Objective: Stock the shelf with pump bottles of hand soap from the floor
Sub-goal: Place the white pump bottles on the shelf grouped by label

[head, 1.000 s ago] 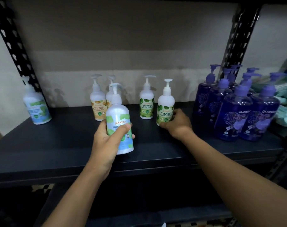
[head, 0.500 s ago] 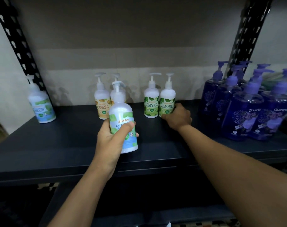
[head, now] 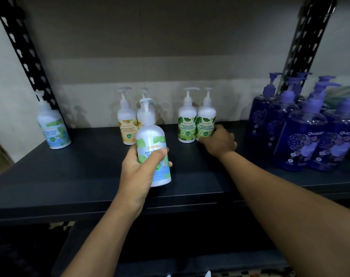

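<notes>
My left hand (head: 139,170) grips a white pump bottle with a blue and green label (head: 153,148), held upright above the front of the dark shelf (head: 70,182). My right hand (head: 219,141) holds the base of a green-label pump bottle (head: 206,119), which stands at the back of the shelf right beside a second green-label bottle (head: 187,120). Two orange-label bottles (head: 127,120) stand just left of them, one partly hidden behind the held bottle. Another blue and green label bottle (head: 53,124) stands alone at the far left.
Several purple pump bottles (head: 302,136) crowd the right end of the shelf. Black perforated uprights (head: 22,47) frame the shelf at the left and at the right (head: 308,37). A lower shelf (head: 170,262) lies in shadow below.
My right hand has pushed the green-label bottle back until it stands beside the other green one. My left hand keeps the blue and green bottle in about the same spot.
</notes>
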